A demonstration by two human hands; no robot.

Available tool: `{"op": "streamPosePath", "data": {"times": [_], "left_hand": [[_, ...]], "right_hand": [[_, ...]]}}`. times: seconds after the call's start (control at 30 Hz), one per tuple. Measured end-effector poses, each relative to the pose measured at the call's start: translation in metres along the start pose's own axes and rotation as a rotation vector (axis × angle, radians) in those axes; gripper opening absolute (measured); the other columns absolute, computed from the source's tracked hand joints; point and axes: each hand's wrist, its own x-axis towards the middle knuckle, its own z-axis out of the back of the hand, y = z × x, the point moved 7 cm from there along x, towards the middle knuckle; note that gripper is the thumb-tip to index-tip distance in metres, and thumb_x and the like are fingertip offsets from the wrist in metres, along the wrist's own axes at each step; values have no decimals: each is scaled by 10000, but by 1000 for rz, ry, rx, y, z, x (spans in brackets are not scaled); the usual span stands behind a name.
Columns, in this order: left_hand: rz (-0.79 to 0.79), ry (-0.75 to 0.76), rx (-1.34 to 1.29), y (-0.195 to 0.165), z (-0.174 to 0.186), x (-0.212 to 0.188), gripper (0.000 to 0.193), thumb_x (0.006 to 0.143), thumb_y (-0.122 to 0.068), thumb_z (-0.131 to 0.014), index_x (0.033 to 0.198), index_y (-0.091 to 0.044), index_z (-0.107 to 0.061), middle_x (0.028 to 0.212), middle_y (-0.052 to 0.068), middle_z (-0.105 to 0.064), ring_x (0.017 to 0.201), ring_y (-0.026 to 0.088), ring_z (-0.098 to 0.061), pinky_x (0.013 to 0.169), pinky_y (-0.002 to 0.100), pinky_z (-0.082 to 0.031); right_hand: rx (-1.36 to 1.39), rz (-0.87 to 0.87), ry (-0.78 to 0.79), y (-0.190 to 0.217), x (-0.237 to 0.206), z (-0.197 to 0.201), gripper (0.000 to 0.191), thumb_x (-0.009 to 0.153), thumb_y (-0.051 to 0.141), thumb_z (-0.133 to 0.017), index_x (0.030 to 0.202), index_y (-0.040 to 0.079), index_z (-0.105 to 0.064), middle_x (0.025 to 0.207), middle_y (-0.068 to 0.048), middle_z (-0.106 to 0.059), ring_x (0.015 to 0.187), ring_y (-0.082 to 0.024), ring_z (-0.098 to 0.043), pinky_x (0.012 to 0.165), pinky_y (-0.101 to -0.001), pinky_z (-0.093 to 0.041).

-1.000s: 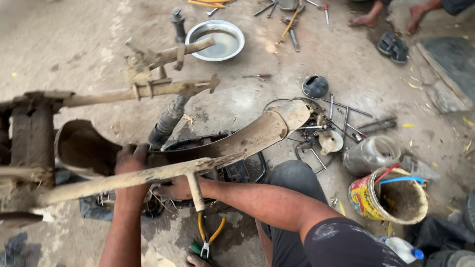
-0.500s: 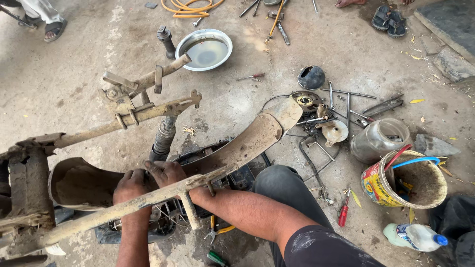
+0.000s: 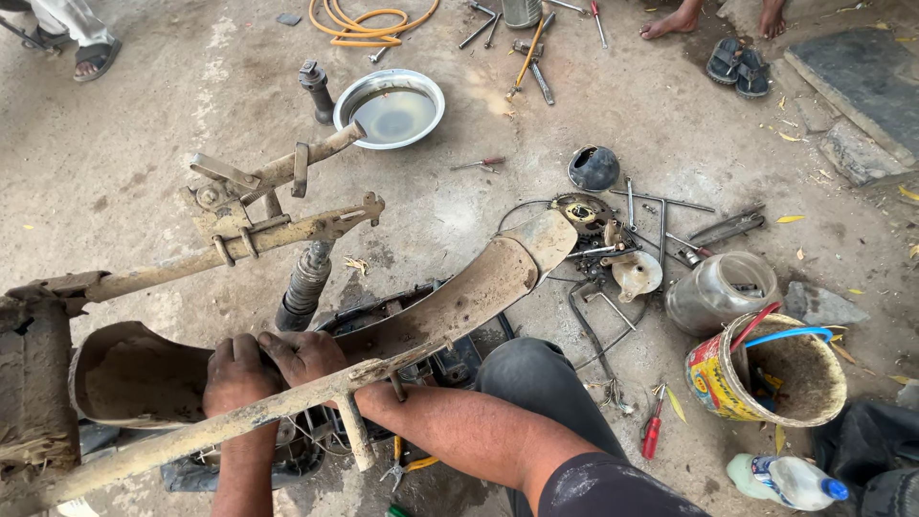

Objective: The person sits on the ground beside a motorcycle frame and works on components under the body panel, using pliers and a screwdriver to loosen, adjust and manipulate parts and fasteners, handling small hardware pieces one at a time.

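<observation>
A mud-caked motorcycle frame [image 3: 239,244] lies across the left of the view, with a lower frame tube [image 3: 191,431] running in front of my hands. Behind that tube sits a curved, dirty fender [image 3: 479,282]. My left hand [image 3: 233,371] and my right hand [image 3: 304,352] lie side by side on the fender, fingers curled over its edge. A shock absorber [image 3: 304,284] stands just beyond them. My knee [image 3: 531,378] is bent under the right arm.
A steel bowl of liquid [image 3: 388,110], an orange hose [image 3: 369,24] and loose tools lie at the back. On the right are a sprocket [image 3: 579,211], a jar [image 3: 718,292], a painted can [image 3: 766,378], a plastic bottle [image 3: 785,479] and a red screwdriver [image 3: 653,431]. Another person's feet [image 3: 675,21] are at the top.
My two hands have come closer together on the fender behind the tube. The view has tilted up, showing more ground beyond the bowl.
</observation>
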Motion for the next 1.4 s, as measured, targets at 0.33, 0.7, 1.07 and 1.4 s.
{"op": "streamPosePath", "data": {"times": [0.33, 0.7, 1.07, 1.4], "left_hand": [[39, 120, 197, 5, 6, -4, 69, 957, -160, -681, 930, -96, -675, 927, 89, -668, 935, 277, -678, 754, 419, -582], [-119, -59, 117, -7, 15, -7, 208, 916, -74, -644, 1110, -1, -652, 1094, 163, -653, 1002, 338, -643, 794, 408, -575], [85, 119, 163, 7, 9, -3, 65, 928, -108, -616, 948, -48, -633, 972, 149, -656, 967, 325, -661, 771, 415, -580], [1, 129, 168, -6, 22, -8, 333, 884, -89, -616, 1181, 60, -626, 1138, 211, -676, 1124, 325, -655, 847, 375, -600]], "right_hand": [[-49, -322, -47, -5, 15, -16, 514, 1036, 462, -537, 857, 26, -743, 669, -169, -690, 591, -334, -705, 570, -468, -561], [-249, 7, -47, 3, 12, -17, 447, 1103, 422, -491, 968, 41, -683, 721, -163, -653, 672, -346, -677, 620, -491, -546], [-139, 1, -68, 4, 18, -23, 413, 1038, 308, -595, 808, -34, -624, 754, -266, -634, 718, -456, -648, 615, -527, -483], [-85, 121, 35, -8, 16, -25, 213, 940, 140, -662, 921, -48, -565, 894, -250, -618, 840, -379, -647, 750, -495, -504]]}}
